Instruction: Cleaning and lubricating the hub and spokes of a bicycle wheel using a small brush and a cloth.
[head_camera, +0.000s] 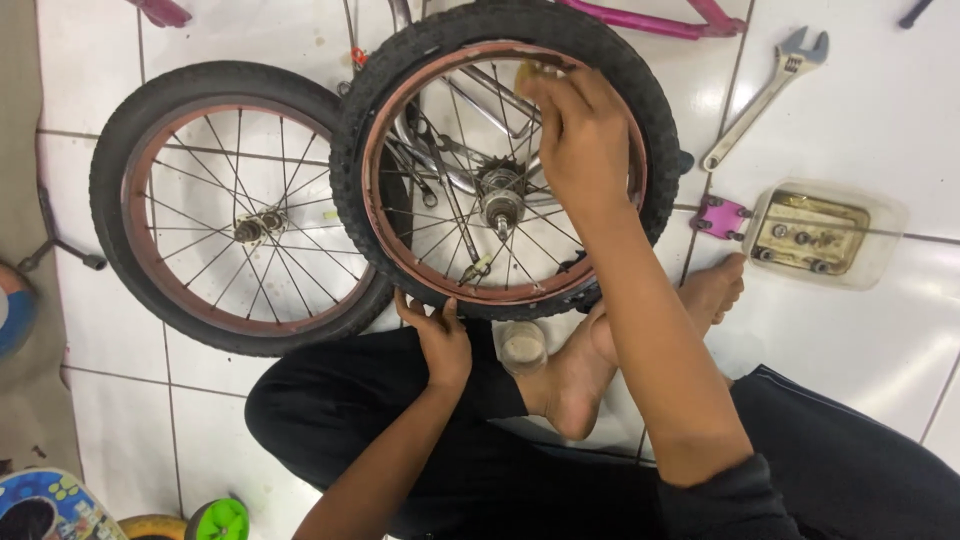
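Note:
A small bicycle wheel (640, 110) with a black tyre and a reddish rim stands tilted in front of me. My left hand (438, 338) grips its tyre at the near bottom edge. My right hand (580, 135) reaches over the spokes and presses a small yellowish pad (528, 72) against the inner rim at the far side. The hub with its sprocket (500, 192) shows below that hand. A second wheel (170, 215) of the same kind lies flat on the white tiles, partly under the first.
An adjustable spanner (765, 95) lies at the far right, beside a clear tray (880, 225) of small metal parts and a purple bracket (720, 217). A small jar (521, 347) stands by my bare foot (575, 385). A pink frame tube (650, 22) runs along the far edge.

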